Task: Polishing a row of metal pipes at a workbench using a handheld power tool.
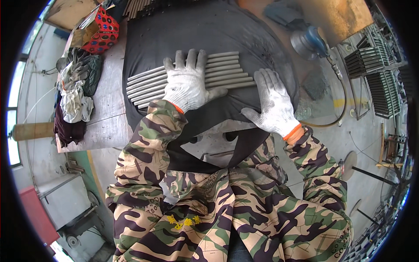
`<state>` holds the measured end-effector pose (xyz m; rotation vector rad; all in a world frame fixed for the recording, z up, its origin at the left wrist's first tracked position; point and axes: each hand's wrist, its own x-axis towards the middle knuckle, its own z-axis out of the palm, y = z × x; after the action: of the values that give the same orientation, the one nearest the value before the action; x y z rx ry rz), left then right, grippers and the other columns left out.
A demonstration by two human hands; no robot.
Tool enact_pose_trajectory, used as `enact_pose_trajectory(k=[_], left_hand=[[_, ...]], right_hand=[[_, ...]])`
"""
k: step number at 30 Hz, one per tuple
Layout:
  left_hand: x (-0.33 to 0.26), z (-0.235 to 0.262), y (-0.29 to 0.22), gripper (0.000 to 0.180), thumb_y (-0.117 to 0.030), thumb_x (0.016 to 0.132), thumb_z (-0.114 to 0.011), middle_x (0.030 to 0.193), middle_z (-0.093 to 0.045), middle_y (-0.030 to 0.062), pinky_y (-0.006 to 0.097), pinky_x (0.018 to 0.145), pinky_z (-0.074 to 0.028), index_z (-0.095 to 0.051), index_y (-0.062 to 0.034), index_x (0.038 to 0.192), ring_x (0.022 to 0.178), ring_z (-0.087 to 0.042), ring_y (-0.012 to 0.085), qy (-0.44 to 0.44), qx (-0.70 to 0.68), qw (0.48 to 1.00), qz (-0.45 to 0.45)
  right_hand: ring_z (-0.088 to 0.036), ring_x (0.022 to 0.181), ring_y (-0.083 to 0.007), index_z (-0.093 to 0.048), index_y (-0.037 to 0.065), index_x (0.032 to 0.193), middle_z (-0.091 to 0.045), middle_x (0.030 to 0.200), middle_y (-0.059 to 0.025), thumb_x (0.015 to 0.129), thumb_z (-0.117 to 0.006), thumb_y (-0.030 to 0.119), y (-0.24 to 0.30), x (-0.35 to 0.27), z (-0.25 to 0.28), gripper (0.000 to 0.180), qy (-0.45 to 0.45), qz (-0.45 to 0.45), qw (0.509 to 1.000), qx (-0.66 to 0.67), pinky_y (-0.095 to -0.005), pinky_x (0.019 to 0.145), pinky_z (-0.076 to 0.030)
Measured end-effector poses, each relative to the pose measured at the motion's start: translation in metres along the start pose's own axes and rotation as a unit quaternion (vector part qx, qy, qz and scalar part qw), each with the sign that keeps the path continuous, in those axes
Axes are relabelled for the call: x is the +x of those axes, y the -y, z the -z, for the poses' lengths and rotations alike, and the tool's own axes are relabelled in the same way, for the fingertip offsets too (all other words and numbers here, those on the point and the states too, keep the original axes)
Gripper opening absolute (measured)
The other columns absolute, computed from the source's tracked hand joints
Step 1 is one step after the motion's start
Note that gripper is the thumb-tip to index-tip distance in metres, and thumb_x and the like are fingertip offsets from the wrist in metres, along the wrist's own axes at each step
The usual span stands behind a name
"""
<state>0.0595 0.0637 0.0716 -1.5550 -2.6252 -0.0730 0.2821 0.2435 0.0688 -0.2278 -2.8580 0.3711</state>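
Several grey metal rods [227, 70] lie side by side in a flat row on a dark mat [209, 30] on the workbench. My left hand [187, 81], in a white knit glove, lies flat across the middle of the row, fingers spread. My right hand [273, 102], also gloved, rests flat at the right ends of the rods, its fingers against the rod tips and its palm on the mat. Neither hand grips anything. Camouflage sleeves cover both forearms.
A blue air sander [309, 43] with a hose lies at the mat's right. Rags and gloves [76, 87] are heaped on the bench's left, behind them a red patterned box [102, 30]. More rods [139, 6] lie at the far edge. Racks of metal grilles [375, 74] stand right.
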Motion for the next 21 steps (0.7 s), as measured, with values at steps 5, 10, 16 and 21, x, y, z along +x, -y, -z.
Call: enact_pose_trajectory(k=[5, 10, 16, 21], left_hand=[[-0.016, -0.001, -0.003, 0.104, -0.063, 0.082, -0.080, 0.156, -0.046, 0.0225, 0.065, 0.120, -0.030, -0.046, -0.0003, 0.158, 0.145, -0.041, 0.0442, -0.078, -0.042, 0.996, -0.030], [-0.045, -0.005, 0.025, 0.096, -0.058, 0.089, -0.075, 0.157, -0.047, 0.0287, 0.063, 0.126, -0.028, -0.045, -0.0022, 0.161, 0.149, -0.039, 0.0515, -0.054, -0.124, 0.991, 0.008], [-0.094, -0.001, 0.109, 0.085, -0.052, 0.102, -0.066, 0.172, -0.034, 0.0307, 0.064, 0.130, -0.020, -0.037, -0.0075, 0.168, 0.160, -0.027, 0.0524, -0.023, -0.023, 0.994, 0.106], [-0.099, -0.033, 0.133, 0.086, -0.051, 0.099, -0.069, 0.170, -0.035, 0.0302, 0.059, 0.130, -0.026, -0.040, -0.0045, 0.165, 0.160, -0.025, 0.0541, -0.069, -0.129, 0.984, 0.103]], right_hand=[[-0.051, 0.143, -0.0476, -0.048, -0.009, 0.153, -0.058, 0.149, -0.0283, 0.086, -0.082, 0.039, -0.007, -0.011, -0.011, 0.089, -0.096, -0.006, 0.994, 0.043, -0.0543, 0.125, -0.038], [-0.055, 0.141, -0.0488, -0.053, -0.005, 0.153, -0.060, 0.148, -0.0277, 0.093, -0.076, 0.032, -0.011, -0.007, 0.001, 0.074, -0.097, 0.022, 0.995, 0.019, -0.0541, 0.122, -0.043], [-0.050, 0.146, -0.0475, -0.052, -0.004, 0.154, -0.057, 0.152, -0.0260, 0.091, -0.076, 0.029, -0.004, 0.044, 0.019, 0.074, -0.071, 0.088, 0.994, -0.005, -0.0537, 0.123, -0.042], [-0.044, 0.152, -0.0471, -0.048, -0.004, 0.156, -0.054, 0.156, -0.0264, 0.094, -0.074, 0.032, -0.002, 0.082, -0.024, 0.076, 0.008, 0.126, 0.992, 0.022, -0.0525, 0.126, -0.039]])
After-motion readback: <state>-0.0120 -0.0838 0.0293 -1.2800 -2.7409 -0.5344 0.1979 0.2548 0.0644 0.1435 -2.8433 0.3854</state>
